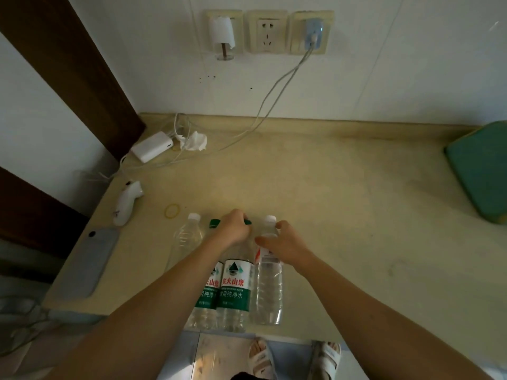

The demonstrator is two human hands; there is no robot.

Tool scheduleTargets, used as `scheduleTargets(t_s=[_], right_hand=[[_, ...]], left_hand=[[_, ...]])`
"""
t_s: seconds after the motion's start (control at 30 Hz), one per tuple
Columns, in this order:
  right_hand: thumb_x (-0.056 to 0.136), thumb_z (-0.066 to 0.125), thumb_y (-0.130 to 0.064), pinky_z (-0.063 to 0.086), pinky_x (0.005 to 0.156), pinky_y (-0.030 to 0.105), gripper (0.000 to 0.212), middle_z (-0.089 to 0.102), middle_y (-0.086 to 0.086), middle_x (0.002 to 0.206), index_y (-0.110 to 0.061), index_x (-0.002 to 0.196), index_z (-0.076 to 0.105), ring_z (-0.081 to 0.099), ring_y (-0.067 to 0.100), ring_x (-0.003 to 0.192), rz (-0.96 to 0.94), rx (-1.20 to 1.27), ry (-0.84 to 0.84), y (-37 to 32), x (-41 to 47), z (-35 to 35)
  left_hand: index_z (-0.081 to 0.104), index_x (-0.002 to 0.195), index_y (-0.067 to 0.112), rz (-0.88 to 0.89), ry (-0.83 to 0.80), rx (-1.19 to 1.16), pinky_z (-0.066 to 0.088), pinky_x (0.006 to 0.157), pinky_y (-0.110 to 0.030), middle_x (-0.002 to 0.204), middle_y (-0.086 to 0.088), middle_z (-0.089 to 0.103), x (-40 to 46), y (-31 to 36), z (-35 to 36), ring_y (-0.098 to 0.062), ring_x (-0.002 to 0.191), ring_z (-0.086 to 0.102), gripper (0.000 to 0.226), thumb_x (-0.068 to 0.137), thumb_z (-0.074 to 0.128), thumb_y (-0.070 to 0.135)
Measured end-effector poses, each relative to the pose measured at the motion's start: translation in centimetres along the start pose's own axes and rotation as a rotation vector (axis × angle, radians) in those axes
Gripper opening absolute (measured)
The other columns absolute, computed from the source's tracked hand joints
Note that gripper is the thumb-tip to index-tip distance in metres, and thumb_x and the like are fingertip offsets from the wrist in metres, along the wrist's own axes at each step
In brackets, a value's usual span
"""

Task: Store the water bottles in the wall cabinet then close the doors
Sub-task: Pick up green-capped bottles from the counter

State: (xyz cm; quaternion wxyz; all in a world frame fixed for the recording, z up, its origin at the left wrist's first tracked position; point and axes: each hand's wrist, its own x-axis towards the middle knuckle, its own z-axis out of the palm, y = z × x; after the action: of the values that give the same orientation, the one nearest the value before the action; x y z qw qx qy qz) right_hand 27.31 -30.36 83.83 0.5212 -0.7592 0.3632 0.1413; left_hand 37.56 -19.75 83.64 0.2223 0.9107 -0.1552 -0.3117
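Nothing is stored yet, as far as I can judge: all four water bottles stand on the desk [343, 187], and the wall cabinet and its doors are nowhere in my view. I take the right green-label bottle [236, 283] as my landmark, near the desk's front edge.

Furthest left of it stands the unlabelled bottle [189, 234], white-capped, apart from the others and untouched. Just beside the landmark on its left, touching it, is the left green-label bottle [210, 294], largely hidden behind my forearm. My left hand [233, 229] is curled over the tops of these two green-capped bottles, fingers closed around their necks, so I judge I am gripping both at once, though the exact hold on each neck is hidden under my knuckles.

Just right of the landmark, touching it, stands the clear bottle [269, 286] with a white cap and a red-edged label. My right hand [285, 245] wraps its shoulder, thumb to one side, fingers round the other: a grasp.

All the bottles appear still to sit on the desk. What remains, I reckon, is the whole task: lift these three, fetch the unlabelled one, place them in the cabinet, shut the doors.
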Motion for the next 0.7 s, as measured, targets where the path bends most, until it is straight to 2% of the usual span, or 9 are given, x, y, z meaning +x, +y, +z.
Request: scheduleTargets(t_s=[0.13, 0.2, 0.3, 0.33, 0.43, 0.5, 0.57, 0.63, 0.7], right_hand=[[0.085, 0.076, -0.024, 0.058, 0.085, 0.038, 0.055, 0.063, 0.013, 0.12, -0.007, 0.131, 0.052, 0.066, 0.027, 0.105, -0.006, 0.008, 0.016, 0.6, 0.0, -1.0], [0.083, 0.077, -0.024, 0.057, 0.09, 0.044, 0.054, 0.065, 0.014, 0.119, -0.007, 0.129, 0.053, 0.066, 0.029, 0.105, -0.01, 0.006, 0.032, 1.2, 0.0, -1.9], [0.083, 0.077, -0.024, 0.057, 0.091, 0.048, 0.054, 0.065, 0.013, 0.117, -0.008, 0.128, 0.054, 0.067, 0.029, 0.104, 0.012, 0.011, 0.072, 2.6, -0.2, -3.6], [0.083, 0.077, -0.024, 0.057, 0.09, 0.046, 0.054, 0.066, 0.013, 0.115, -0.008, 0.128, 0.054, 0.067, 0.029, 0.102, 0.021, 0.019, 0.094, 3.2, -0.3, -4.4], [0.083, 0.077, -0.022, 0.06, 0.083, 0.043, 0.058, 0.068, 0.013, 0.11, -0.008, 0.134, 0.051, 0.07, 0.027, 0.096, 0.034, 0.091, 0.143, 4.9, -0.7, -7.1], [0.084, 0.077, -0.022, 0.061, 0.081, 0.042, 0.063, 0.066, 0.012, 0.111, -0.008, 0.139, 0.048, 0.07, 0.027, 0.095, 0.032, 0.109, 0.173, 5.9, -1.1, -9.0], [0.084, 0.077, -0.022, 0.061, 0.073, 0.037, 0.067, 0.064, 0.011, 0.114, -0.01, 0.142, 0.046, 0.07, 0.027, 0.094, 0.022, 0.11, 0.214, 6.5, -1.4, -10.9], [0.083, 0.078, -0.02, 0.058, 0.058, 0.029, 0.069, 0.064, 0.012, 0.114, -0.012, 0.144, 0.046, 0.071, 0.024, 0.086, -0.006, 0.141, 0.248, 7.0, -1.9, -12.6], [0.082, 0.079, -0.018, 0.059, 0.06, 0.031, 0.069, 0.066, 0.009, 0.107, -0.013, 0.143, 0.047, 0.071, 0.021, 0.081, -0.059, 0.143, 0.294, 7.2, -2.5, -14.1]], left_hand=[[0.067, 0.123, 0.01, 0.02, -0.017, -0.041, 0.051, 0.092, -0.034, 0.122, -0.008, 0.069, 0.1, 0.4, 0.6, -0.024, 0.11, 0.063, 0.028, 0.099, 0.06, 0.022], [0.068, 0.123, 0.012, 0.026, -0.017, -0.057, 0.052, 0.093, -0.036, 0.12, -0.007, 0.069, 0.1, 1.1, 1.2, -0.024, 0.109, 0.064, 0.028, 0.099, 0.061, 0.024], [0.069, 0.118, 0.013, 0.039, -0.01, -0.106, 0.049, 0.071, -0.028, 0.113, -0.006, 0.071, 0.3, 2.3, 2.3, -0.021, 0.099, 0.066, 0.025, 0.098, 0.061, 0.026], [0.071, 0.115, 0.013, 0.044, -0.004, -0.144, 0.047, 0.068, -0.027, 0.11, -0.006, 0.072, 0.4, 2.9, 2.7, -0.02, 0.096, 0.066, 0.023, 0.098, 0.061, 0.024], [0.072, 0.106, 0.019, 0.056, 0.032, -0.299, 0.051, 0.076, -0.027, 0.102, -0.003, 0.073, 0.4, 5.0, 3.5, -0.017, 0.089, 0.067, 0.014, 0.096, 0.062, 0.02], [0.073, 0.106, 0.02, 0.082, 0.053, -0.352, 0.051, 0.063, -0.017, 0.096, 0.0, 0.074, 0.5, 6.7, 4.1, -0.012, 0.081, 0.067, 0.014, 0.095, 0.064, 0.02], [0.072, 0.109, 0.016, 0.117, 0.056, -0.391, 0.045, 0.05, -0.01, 0.089, 0.002, 0.073, 0.5, 8.5, 4.8, -0.007, 0.072, 0.064, 0.017, 0.095, 0.064, 0.019], [0.071, 0.114, 0.014, 0.16, 0.047, -0.421, 0.047, 0.056, -0.013, 0.091, 0.001, 0.074, 0.3, 10.2, 5.3, -0.008, 0.072, 0.065, 0.021, 0.096, 0.064, 0.02], [0.069, 0.118, 0.016, 0.215, 0.064, -0.41, 0.047, 0.067, -0.017, 0.101, 0.002, 0.072, 0.0, 11.7, 5.6, -0.007, 0.083, 0.065, 0.023, 0.097, 0.063, 0.022]])
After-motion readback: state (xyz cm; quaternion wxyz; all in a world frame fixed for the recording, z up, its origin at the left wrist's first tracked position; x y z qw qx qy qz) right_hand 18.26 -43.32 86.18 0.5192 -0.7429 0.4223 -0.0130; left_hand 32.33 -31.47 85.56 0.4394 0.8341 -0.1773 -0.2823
